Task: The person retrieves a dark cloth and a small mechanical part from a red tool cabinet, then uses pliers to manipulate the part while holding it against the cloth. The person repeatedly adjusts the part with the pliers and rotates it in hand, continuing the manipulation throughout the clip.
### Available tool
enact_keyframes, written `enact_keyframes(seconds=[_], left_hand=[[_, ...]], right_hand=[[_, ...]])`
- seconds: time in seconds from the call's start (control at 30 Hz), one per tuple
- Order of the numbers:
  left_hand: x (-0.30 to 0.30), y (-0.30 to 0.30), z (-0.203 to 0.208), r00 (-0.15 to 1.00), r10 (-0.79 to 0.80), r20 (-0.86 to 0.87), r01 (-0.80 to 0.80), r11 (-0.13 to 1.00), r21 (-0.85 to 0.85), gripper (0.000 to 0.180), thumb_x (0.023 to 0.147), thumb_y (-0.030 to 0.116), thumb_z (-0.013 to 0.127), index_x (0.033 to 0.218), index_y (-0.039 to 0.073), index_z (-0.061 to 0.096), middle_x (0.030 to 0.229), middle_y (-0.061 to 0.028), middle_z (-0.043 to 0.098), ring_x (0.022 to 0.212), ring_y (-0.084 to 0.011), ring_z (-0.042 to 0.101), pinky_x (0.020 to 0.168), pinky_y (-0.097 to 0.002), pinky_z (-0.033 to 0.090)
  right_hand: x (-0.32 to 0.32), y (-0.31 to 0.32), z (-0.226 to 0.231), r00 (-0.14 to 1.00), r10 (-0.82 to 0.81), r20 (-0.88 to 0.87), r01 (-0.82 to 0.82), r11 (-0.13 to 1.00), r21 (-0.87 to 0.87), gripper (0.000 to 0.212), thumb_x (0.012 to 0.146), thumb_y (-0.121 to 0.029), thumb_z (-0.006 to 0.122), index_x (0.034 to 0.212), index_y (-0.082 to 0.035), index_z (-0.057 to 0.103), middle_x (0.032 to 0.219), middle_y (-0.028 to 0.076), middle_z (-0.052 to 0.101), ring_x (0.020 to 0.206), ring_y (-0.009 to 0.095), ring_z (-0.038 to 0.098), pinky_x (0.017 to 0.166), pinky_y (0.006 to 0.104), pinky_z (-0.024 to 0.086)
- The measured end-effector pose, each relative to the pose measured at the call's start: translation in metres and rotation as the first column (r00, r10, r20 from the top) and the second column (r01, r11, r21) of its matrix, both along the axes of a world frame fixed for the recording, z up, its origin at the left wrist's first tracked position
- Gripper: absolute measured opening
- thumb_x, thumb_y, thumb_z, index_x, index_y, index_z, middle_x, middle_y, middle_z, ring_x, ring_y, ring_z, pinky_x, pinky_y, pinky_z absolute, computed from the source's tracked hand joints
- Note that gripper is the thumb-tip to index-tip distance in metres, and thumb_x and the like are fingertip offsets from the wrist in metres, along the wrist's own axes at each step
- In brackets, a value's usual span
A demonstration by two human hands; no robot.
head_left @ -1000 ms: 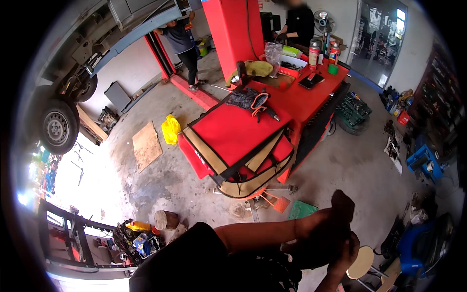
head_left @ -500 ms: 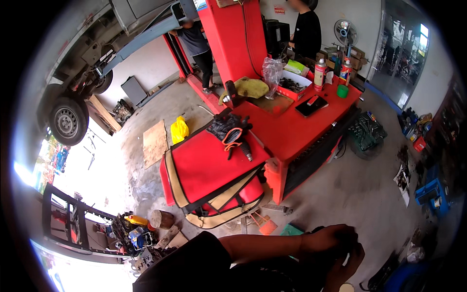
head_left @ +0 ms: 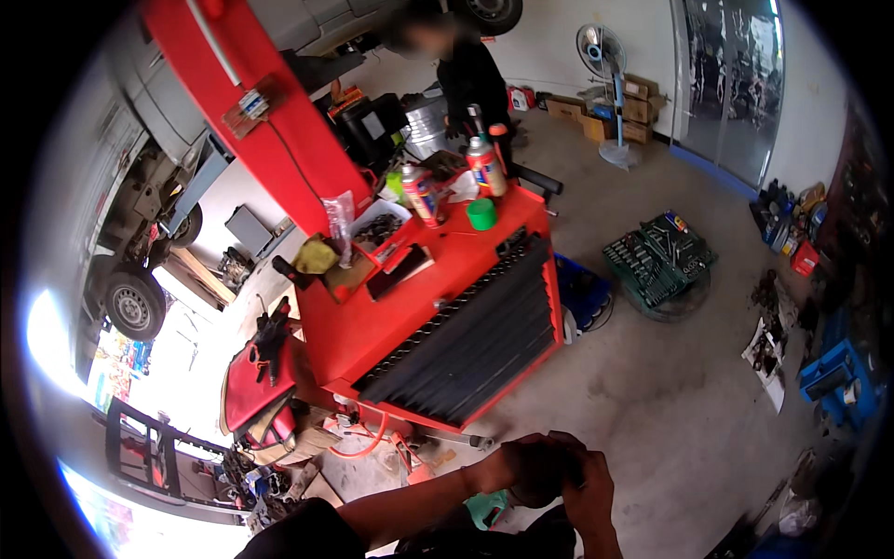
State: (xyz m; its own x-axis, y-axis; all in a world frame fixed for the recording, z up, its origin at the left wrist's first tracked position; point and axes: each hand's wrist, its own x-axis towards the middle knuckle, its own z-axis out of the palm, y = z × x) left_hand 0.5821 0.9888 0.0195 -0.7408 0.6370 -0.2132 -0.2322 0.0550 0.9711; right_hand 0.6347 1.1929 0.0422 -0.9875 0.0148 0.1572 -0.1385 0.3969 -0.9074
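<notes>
Low in the view, my left hand and my right hand come together around a dark, rounded thing. Its kind is too dark to make out, and fingers cover part of it. Both hands are closed against it, the left on its left side and the right on its right. Beneath them, near my lap, shows a green object. Beyond my hands stands a red tool cabinet with dark drawer fronts.
On the cabinet are spray cans, a green cup-like piece and a dark flat case. A red bag sits left of it. An open green socket set lies on the floor. A person in black stands behind.
My view has swung right, so the cabinet's drawer front and the socket set show more fully. My hands remain together on the dark thing, now further left in view.
</notes>
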Motion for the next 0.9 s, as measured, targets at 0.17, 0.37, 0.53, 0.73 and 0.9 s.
enact_keyframes(seconds=[0.17,0.37,0.53,0.73,0.9], left_hand=[[-0.024,0.082,-0.025,0.941,-0.029,0.337,0.002,0.997,0.08,0.06,0.089,0.022,0.074,0.137,0.001,0.046,0.132,-0.0073,0.057,0.123,-0.0173,0.055,0.105,-0.0342,0.043],[-0.049,0.154,-0.106,0.963,0.059,0.261,-0.083,0.993,0.082,0.054,0.096,0.015,0.059,0.145,0.001,0.041,0.137,-0.0116,0.055,0.129,-0.0216,0.052,0.111,-0.0366,0.039],[-0.118,0.171,-0.097,0.975,0.193,0.113,-0.161,0.957,-0.243,0.051,0.097,0.012,0.049,0.146,0.004,0.041,0.134,-0.0162,0.058,0.133,-0.0269,0.051,0.113,-0.0356,0.037],[-0.22,0.17,-0.152,0.935,-0.299,-0.191,0.066,0.676,-0.734,0.049,0.096,0.027,0.06,0.141,0.011,0.049,0.092,-0.0178,0.069,0.068,-0.0382,0.066,0.063,-0.0472,0.053],[-0.27,0.168,-0.146,0.919,-0.178,-0.351,0.007,0.899,-0.438,0.046,0.094,0.021,0.063,0.135,0.005,0.051,0.093,-0.0164,0.061,0.074,-0.0387,0.065,0.065,-0.045,0.051]], right_hand=[[-0.021,0.083,-0.05,0.989,0.008,0.145,0.012,0.991,-0.137,0.038,0.079,-0.003,0.072,0.115,-0.006,0.064,0.113,0.014,0.065,0.101,0.034,0.063,0.09,0.0408,0.051],[-0.018,0.142,-0.16,0.783,-0.052,0.62,0.447,0.74,-0.502,0.033,0.086,-0.011,0.069,0.117,-0.001,0.062,0.108,0.013,0.067,0.093,0.024,0.065,0.081,0.0357,0.052],[-0.083,0.177,-0.159,0.712,-0.121,0.691,0.642,0.512,-0.571,0.031,0.083,0.007,0.056,0.114,0.005,0.057,0.093,0.013,0.064,0.075,0.022,0.063,0.07,0.0342,0.055],[-0.18,0.194,-0.217,0.742,-0.096,0.663,0.581,0.586,-0.565,0.038,0.089,-0.001,0.06,0.126,0.0,0.054,0.099,0.008,0.061,0.083,0.019,0.061,0.073,0.0312,0.055],[-0.271,0.14,-0.2,0.665,0.04,0.746,0.454,0.771,-0.446,0.045,0.089,-0.007,0.06,0.133,-0.001,0.051,0.103,0.004,0.059,0.093,0.013,0.056,0.084,0.0278,0.05]])
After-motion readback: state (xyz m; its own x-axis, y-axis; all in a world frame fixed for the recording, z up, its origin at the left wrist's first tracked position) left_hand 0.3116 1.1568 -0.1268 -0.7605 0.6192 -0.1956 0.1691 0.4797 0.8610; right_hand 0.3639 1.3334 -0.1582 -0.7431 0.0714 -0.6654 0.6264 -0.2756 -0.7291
